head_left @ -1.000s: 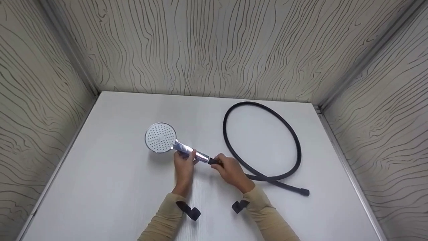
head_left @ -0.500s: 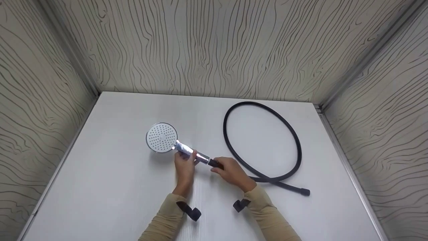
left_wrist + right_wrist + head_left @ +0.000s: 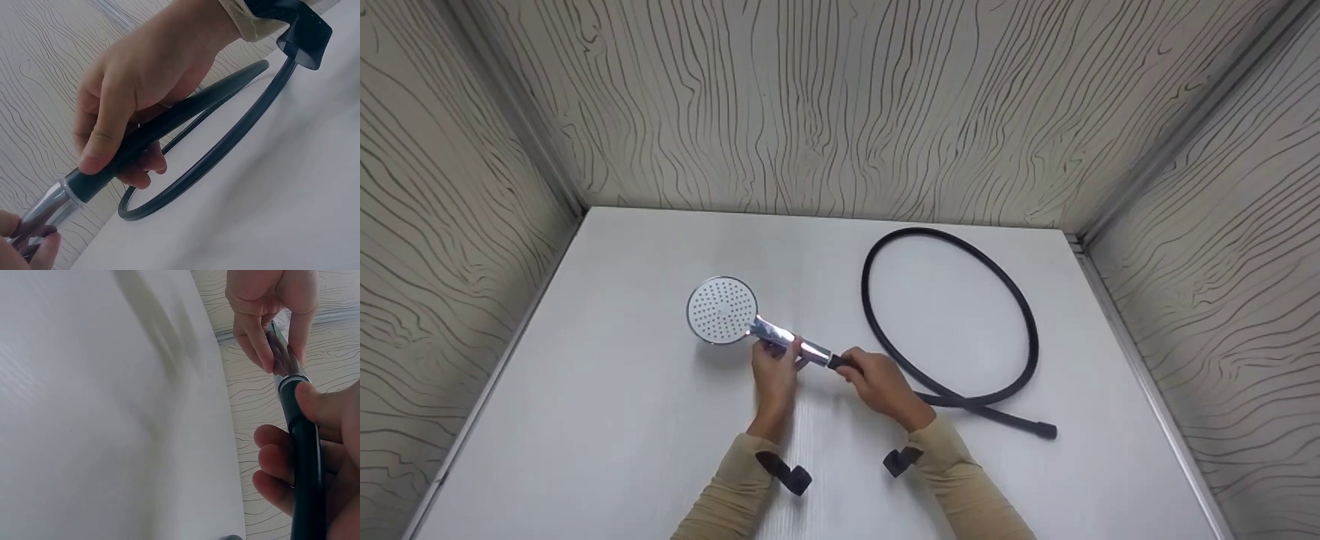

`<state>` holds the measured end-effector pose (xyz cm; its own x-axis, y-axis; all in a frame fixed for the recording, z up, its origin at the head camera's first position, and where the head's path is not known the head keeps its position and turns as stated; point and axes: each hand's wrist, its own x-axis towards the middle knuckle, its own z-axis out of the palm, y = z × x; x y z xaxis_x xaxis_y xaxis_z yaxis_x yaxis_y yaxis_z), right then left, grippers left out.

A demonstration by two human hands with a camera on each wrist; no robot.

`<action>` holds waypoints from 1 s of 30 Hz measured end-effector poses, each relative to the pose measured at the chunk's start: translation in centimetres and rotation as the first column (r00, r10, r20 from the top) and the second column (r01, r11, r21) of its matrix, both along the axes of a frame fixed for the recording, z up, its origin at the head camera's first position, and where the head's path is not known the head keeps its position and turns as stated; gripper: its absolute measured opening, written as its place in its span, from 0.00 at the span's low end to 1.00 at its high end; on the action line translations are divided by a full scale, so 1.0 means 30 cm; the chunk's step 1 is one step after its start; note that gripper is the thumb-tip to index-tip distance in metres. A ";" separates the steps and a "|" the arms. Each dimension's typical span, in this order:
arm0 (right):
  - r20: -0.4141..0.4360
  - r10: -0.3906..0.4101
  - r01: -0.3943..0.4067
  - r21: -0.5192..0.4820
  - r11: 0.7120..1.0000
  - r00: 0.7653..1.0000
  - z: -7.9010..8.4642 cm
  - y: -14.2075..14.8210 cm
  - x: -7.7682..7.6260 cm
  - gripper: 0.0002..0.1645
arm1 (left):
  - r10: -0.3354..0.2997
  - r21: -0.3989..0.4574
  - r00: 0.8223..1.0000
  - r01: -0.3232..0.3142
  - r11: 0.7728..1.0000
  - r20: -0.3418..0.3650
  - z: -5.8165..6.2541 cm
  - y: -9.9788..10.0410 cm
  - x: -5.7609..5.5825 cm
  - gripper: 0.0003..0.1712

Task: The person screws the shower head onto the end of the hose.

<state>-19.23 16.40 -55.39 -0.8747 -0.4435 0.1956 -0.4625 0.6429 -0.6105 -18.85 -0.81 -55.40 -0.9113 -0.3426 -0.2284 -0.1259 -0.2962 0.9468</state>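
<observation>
A chrome shower head [image 3: 722,310] with a round, dotted white face is held above the white table, face up. My left hand [image 3: 774,379] grips its shiny handle [image 3: 815,352], thumb on top. Against the handle's lower end sits the black end of a shower hose [image 3: 93,183], in line with it. My right hand [image 3: 881,381] holds this hose end, thumb along it in the right wrist view and fingers curled beneath. From there the black hose [image 3: 1030,322] runs into one big loop on the table, its free end [image 3: 1045,430] lying at right.
The white table [image 3: 622,450] meets a wood-patterned back wall [image 3: 825,112] and side walls. Dark wrist camera straps [image 3: 791,478] sit on both tan sleeves [image 3: 967,480].
The right thumb and fingers shift on the hose end, extending at half a second ago and curling in again now. The shower head and left hand stay nearly in place.
</observation>
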 end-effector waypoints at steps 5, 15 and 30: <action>-0.017 0.030 -0.029 0.005 1.000 0.999 0.008 -0.004 -0.012 0.12 | 0.004 -0.005 1.000 -0.004 1.000 -0.004 0.015 0.000 -0.004 0.27; 0.101 -0.024 0.026 -0.023 0.999 0.995 0.029 -0.004 -0.001 0.15 | 0.021 0.008 1.000 -0.021 1.000 0.004 0.011 0.009 -0.002 0.26; 0.046 -0.046 0.047 -0.019 0.999 0.998 0.042 -0.004 0.005 0.14 | 0.024 0.009 1.000 -0.024 1.000 0.012 0.013 0.013 0.001 0.27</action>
<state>-19.09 16.27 -54.14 -0.9024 -0.3985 0.1638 -0.4040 0.6506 -0.6431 -18.83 -0.41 -55.00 -0.9002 -0.3618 -0.2424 -0.1300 -0.3080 0.9425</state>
